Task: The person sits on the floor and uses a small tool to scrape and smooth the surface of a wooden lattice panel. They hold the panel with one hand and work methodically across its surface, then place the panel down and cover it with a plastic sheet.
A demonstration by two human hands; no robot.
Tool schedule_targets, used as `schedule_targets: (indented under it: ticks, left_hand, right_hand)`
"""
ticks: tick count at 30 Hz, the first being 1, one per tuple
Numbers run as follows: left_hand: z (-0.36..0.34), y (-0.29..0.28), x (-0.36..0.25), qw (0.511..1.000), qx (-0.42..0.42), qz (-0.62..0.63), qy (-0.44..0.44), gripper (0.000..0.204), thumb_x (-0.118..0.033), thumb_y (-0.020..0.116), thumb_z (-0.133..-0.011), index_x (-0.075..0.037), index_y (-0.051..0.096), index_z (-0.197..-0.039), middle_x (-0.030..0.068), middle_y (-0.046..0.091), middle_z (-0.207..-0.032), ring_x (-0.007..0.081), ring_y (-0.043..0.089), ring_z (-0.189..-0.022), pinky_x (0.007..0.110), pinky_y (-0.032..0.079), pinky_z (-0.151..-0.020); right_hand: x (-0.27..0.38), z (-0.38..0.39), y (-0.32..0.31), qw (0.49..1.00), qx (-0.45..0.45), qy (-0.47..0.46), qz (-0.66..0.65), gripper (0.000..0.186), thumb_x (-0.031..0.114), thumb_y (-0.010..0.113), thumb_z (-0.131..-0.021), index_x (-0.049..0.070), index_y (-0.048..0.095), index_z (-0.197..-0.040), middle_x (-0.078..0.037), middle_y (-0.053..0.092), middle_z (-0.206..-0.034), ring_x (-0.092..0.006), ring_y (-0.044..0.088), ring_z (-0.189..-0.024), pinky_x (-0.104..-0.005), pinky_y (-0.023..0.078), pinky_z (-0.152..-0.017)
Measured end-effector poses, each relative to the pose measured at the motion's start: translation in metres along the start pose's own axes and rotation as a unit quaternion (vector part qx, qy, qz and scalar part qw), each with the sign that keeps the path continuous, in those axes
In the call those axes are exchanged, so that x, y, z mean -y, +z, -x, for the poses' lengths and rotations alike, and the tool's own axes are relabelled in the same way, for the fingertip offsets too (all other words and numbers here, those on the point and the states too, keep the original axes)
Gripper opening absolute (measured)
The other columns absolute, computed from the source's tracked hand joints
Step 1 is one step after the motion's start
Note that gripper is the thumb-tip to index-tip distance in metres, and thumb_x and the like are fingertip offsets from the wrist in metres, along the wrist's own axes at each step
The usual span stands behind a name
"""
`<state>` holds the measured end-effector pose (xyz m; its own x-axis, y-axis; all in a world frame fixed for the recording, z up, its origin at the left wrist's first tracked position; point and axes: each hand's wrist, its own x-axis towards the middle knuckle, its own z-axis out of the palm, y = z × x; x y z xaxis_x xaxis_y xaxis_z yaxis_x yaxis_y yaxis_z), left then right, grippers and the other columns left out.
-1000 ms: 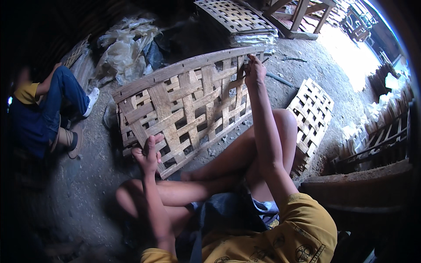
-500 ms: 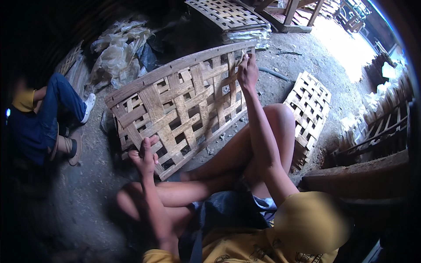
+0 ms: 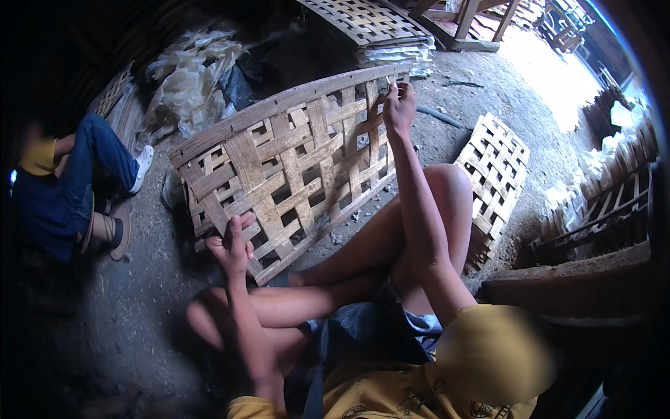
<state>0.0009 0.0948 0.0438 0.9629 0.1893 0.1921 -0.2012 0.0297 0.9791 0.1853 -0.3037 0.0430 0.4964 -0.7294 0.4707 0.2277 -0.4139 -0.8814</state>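
A large woven panel of pale wooden strips (image 3: 296, 167) stands tilted upright in front of my crossed legs, with a framed top edge. My left hand (image 3: 232, 246) is closed on its lower left end, thumb and fingers against the strips. My right hand (image 3: 399, 103) is closed at its upper right edge; a small pale bit shows by the fingertips, too small to make out. A second woven panel (image 3: 492, 174) lies to the right of my right knee.
A co-worker (image 3: 98, 174) sits at the left. Crumpled plastic sheeting (image 3: 178, 84), stacked woven panels (image 3: 366, 21) and a wooden stand (image 3: 464, 31) are behind. A hose (image 3: 443, 115) lies on the dusty floor. A wooden beam (image 3: 565, 279) and piled slatted panels (image 3: 604, 202) are at the right.
Compared with a second ago, the whole view has shifted slightly and the panel's top appears higher and farther left. Both hands stay on it; the right fingers have shifted a little at the edge.
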Motion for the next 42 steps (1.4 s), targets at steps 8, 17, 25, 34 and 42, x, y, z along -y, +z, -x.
schedule_targets:
  ticks: [8,17,25,34,42]
  left_hand:
    - [0.0,-0.002,0.003,1.0,0.015,0.0,0.002,0.037,-0.029,0.066,-0.102,0.007,0.073,-0.095,0.0204,0.076,-0.093,0.0078,0.058,-0.05,0.02,0.036,-0.036]
    - [-0.001,0.0,0.004,1.0,0.005,0.0,-0.004,0.036,-0.028,0.066,-0.102,0.007,0.074,-0.098,0.0205,0.076,-0.094,0.0087,0.062,-0.055,0.021,0.036,-0.036]
    - [0.004,0.0,-0.003,0.999,-0.013,-0.016,-0.034,0.037,-0.028,0.065,-0.103,0.008,0.07,-0.096,0.0208,0.075,-0.1,0.0155,0.072,-0.073,0.022,0.038,-0.035]
    - [0.002,0.001,0.006,1.0,-0.013,-0.021,-0.01,0.04,-0.034,0.068,-0.101,0.006,0.069,-0.099,0.0216,0.075,-0.097,0.0139,0.067,-0.063,0.023,0.036,-0.035]
    - [0.004,-0.013,0.007,0.998,-0.056,-0.034,-0.007,0.038,-0.031,0.067,-0.101,0.007,0.07,-0.097,0.0219,0.075,-0.098,0.0145,0.069,-0.066,0.023,0.036,-0.034]
  right_hand:
    - [-0.015,-0.011,0.004,0.998,0.036,0.026,-0.041,0.023,0.021,0.065,-0.1,-0.001,0.066,-0.097,-0.005,0.067,-0.083,-0.0117,0.061,-0.077,-0.0287,0.049,-0.071]
    - [-0.024,-0.014,0.005,0.995,0.069,-0.021,-0.066,0.027,0.027,0.073,-0.091,0.001,0.071,-0.095,-0.013,0.072,-0.085,-0.0232,0.07,-0.079,-0.0358,0.053,-0.076]
    - [0.021,0.007,0.014,0.986,-0.002,-0.032,0.165,0.028,0.036,0.069,-0.093,0.008,0.069,-0.094,-0.015,0.073,-0.082,-0.0341,0.072,-0.078,-0.0446,0.053,-0.07]
    - [-0.009,-0.025,0.003,0.993,0.054,-0.034,0.098,0.033,0.04,0.075,-0.089,0.008,0.072,-0.093,-0.011,0.076,-0.084,-0.0226,0.072,-0.076,-0.0357,0.052,-0.07]
    - [0.01,-0.051,0.001,0.945,0.301,0.005,0.13,0.033,0.038,0.074,-0.082,0.009,0.075,-0.098,-0.016,0.075,-0.09,-0.0285,0.074,-0.085,-0.0407,0.056,-0.076]
